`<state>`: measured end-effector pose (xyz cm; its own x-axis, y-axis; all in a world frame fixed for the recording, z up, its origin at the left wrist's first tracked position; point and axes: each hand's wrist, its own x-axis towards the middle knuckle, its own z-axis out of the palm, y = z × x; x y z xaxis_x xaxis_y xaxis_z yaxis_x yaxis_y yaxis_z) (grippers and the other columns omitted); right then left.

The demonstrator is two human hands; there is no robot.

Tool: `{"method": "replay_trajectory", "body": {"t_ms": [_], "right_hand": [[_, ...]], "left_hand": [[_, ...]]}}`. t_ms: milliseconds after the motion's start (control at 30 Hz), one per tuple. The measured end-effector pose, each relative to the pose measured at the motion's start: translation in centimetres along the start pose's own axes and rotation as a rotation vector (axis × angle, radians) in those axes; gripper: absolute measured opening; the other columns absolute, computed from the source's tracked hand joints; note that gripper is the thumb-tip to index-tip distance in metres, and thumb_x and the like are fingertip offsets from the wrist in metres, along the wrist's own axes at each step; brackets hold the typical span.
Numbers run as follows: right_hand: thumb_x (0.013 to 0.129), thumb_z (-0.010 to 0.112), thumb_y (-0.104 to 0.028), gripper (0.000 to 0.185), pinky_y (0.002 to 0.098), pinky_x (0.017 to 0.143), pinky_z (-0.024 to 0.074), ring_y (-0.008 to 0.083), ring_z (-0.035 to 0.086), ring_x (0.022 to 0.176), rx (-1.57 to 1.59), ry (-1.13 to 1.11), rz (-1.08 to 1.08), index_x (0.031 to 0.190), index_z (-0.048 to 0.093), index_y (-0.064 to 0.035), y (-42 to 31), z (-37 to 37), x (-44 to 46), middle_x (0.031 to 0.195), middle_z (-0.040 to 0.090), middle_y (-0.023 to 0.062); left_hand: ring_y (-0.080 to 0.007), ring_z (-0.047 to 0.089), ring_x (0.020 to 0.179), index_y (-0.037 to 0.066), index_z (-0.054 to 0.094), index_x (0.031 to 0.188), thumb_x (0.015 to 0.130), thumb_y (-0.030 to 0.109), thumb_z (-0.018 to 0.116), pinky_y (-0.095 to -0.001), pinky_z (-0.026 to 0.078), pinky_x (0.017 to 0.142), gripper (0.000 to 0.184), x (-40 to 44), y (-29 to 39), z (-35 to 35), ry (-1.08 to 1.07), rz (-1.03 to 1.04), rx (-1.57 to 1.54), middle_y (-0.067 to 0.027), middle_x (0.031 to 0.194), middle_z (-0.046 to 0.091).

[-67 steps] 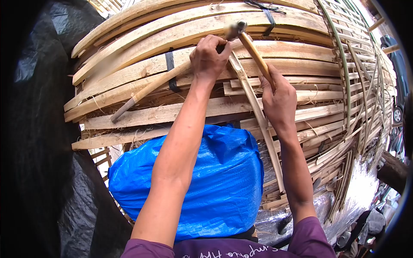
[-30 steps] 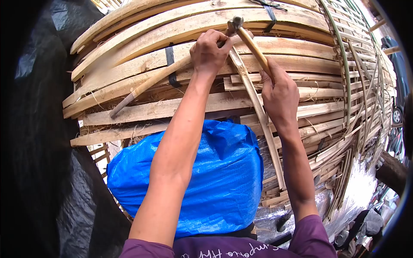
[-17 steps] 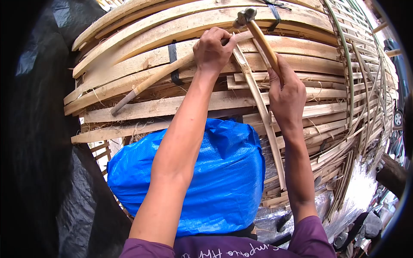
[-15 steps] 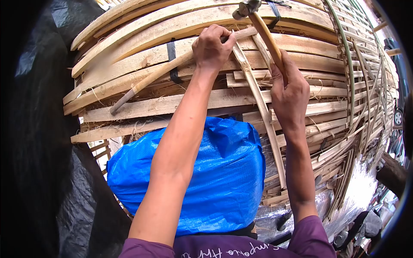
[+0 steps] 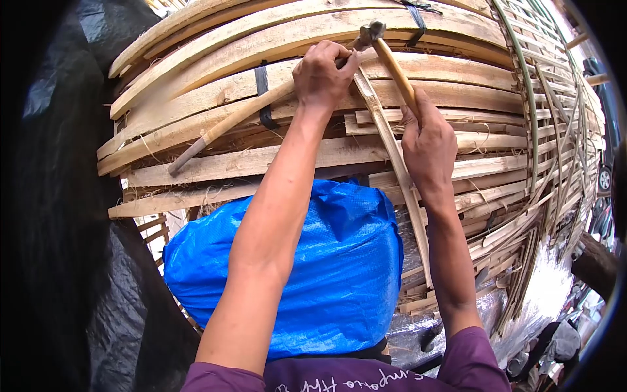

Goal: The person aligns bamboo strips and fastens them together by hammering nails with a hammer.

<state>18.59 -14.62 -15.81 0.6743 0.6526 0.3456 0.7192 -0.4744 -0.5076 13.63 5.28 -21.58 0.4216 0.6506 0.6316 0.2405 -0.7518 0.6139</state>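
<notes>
My right hand point(image 5: 431, 140) is wrapped round the wooden handle of a hammer point(image 5: 395, 72). The hammer's metal head is just beside the fingertips of my left hand point(image 5: 324, 73). My left hand is closed in a pinch over a round wooden stick point(image 5: 245, 114), where the upper end of a split wooden strip point(image 5: 385, 134) meets it. What the pinched fingers hold is too small and hidden to make out. The stick slants down to the left, and the strip runs down to the right between my arms.
Long wooden slats point(image 5: 215, 166) lie side by side beneath my hands, with black ties point(image 5: 262, 91) round some. A blue plastic sheet point(image 5: 326, 274) covers a bulky thing in front of me. Black sheeting point(image 5: 59, 215) hangs at left. A lattice of thin strips point(image 5: 555, 124) stands at right.
The hammer has come down and left, and its head is now close to my left fingertips. My right hand has moved left with it. My left hand has hardly moved.
</notes>
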Motion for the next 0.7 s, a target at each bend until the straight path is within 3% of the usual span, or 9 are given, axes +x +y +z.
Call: {"method": "replay_trajectory", "body": {"t_ms": [200, 233, 267, 333, 367, 400, 567, 700], "right_hand": [[0.095, 0.063, -0.012, 0.033, 0.0462, 0.072, 0.0544, 0.0407, 0.071, 0.084, 0.173, 0.108, 0.043, 0.127, 0.064, -0.002, -0.8, -2.2, 0.5, 0.096, 0.071, 0.0241], [0.096, 0.063, -0.012, 0.032, 0.0427, 0.069, 0.054, 0.0351, 0.071, 0.078, 0.203, 0.109, 0.042, 0.126, 0.064, -0.0006, -0.7, -2.3, 0.4, 0.093, 0.071, 0.0233], [0.096, 0.063, -0.012, 0.032, 0.0427, 0.069, 0.054, 0.0351, 0.071, 0.078, 0.203, 0.111, 0.041, 0.126, 0.064, -0.0006, -0.7, -2.6, 0.1, 0.093, 0.071, 0.0233], [0.098, 0.063, -0.013, 0.033, 0.0362, 0.065, 0.0522, 0.0229, 0.068, 0.071, 0.363, 0.06, 0.192, 0.128, 0.063, 0.0005, -1.0, -3.5, -0.8, 0.087, 0.071, 0.0203], [0.099, 0.063, -0.014, 0.034, 0.0309, 0.061, 0.0494, 0.0127, 0.061, 0.069, 0.398, 0.028, 0.263, 0.13, 0.062, 0.0005, -1.0, -3.9, -1.7, 0.083, 0.07, 0.0152], [0.1, 0.063, -0.014, 0.035, 0.0288, 0.062, 0.0486, 0.0103, 0.059, 0.071, 0.502, 0.057, 0.267, 0.131, 0.061, 0.0011, -0.7, -3.7, -2.9, 0.084, 0.07, 0.0117], [0.1, 0.063, -0.014, 0.038, 0.027, 0.074, 0.0509, 0.0117, 0.062, 0.084, 0.623, -0.022, 0.434, 0.133, 0.059, 0.0034, -1.4, -5.0, -8.7, 0.098, 0.071, 0.0108], [0.099, 0.065, -0.015, 0.038, 0.025, 0.068, 0.0487, 0.0097, 0.059, 0.077, 0.732, -0.101, 0.531, 0.132, 0.059, 0.004, -2.6, -4.5, -13.4, 0.088, 0.067, 0.0066]], "left_hand": [[-0.025, 0.071, 0.083, 0.01, 0.073, 0.077, 0.081, 0.026, 0.076, -0.041, 0.057, 0.07, 0.017, -0.1, 0.1, 0.0, -0.015, -0.004, 0.029, -0.005, 0.084, 0.073], [-0.0249, 0.071, 0.081, 0.01, 0.074, 0.077, 0.081, 0.026, 0.076, -0.0402, 0.058, 0.069, 0.017, -0.2, 0.1, -0.1, -0.01, -0.008, 0.037, -0.0054, 0.084, 0.073], [-0.0249, 0.072, 0.08, 0.01, 0.074, 0.078, 0.082, 0.026, 0.076, -0.0393, 0.058, 0.068, 0.017, -0.2, 0.2, -0.2, -0.003, -0.011, 0.043, -0.0057, 0.084, 0.074], [-0.0233, 0.072, 0.075, 0.009, 0.074, 0.08, 0.085, 0.025, 0.076, -0.036, 0.058, 0.067, 0.017, -0.1, -0.4, -0.2, 0.027, -0.045, -0.176, -0.0069, 0.084, 0.074], [-0.021, 0.072, 0.072, 0.008, 0.075, 0.082, 0.087, 0.023, 0.077, -0.0328, 0.058, 0.065, 0.016, -0.1, 0.0, -0.6, 0.056, -0.013, -0.216, -0.0084, 0.084, 0.075], [-0.019, 0.072, 0.071, 0.007, 0.076, 0.085, 0.087, 0.02, 0.078, -0.0308, 0.058, 0.065, 0.014, -0.1, 0.2, -1.2, 0.025, -0.058, -0.277, -0.0084, 0.084, 0.075], [-0.013, 0.072, 0.075, 0.003, 0.075, 0.088, 0.088, 0.015, 0.077, -0.0276, 0.058, 0.071, 0.012, 0.6, -0.2, -2.3, -0.035, -0.163, -0.436, -0.0081, 0.085, 0.076], [-0.0094, 0.07, 0.078, 0.002, 0.073, 0.091, 0.088, 0.012, 0.078, -0.0252, 0.057, 0.072, 0.011, 0.7, -1.0, -2.3, -0.094, -0.295, -0.576, -0.0059, 0.084, 0.076]]}}
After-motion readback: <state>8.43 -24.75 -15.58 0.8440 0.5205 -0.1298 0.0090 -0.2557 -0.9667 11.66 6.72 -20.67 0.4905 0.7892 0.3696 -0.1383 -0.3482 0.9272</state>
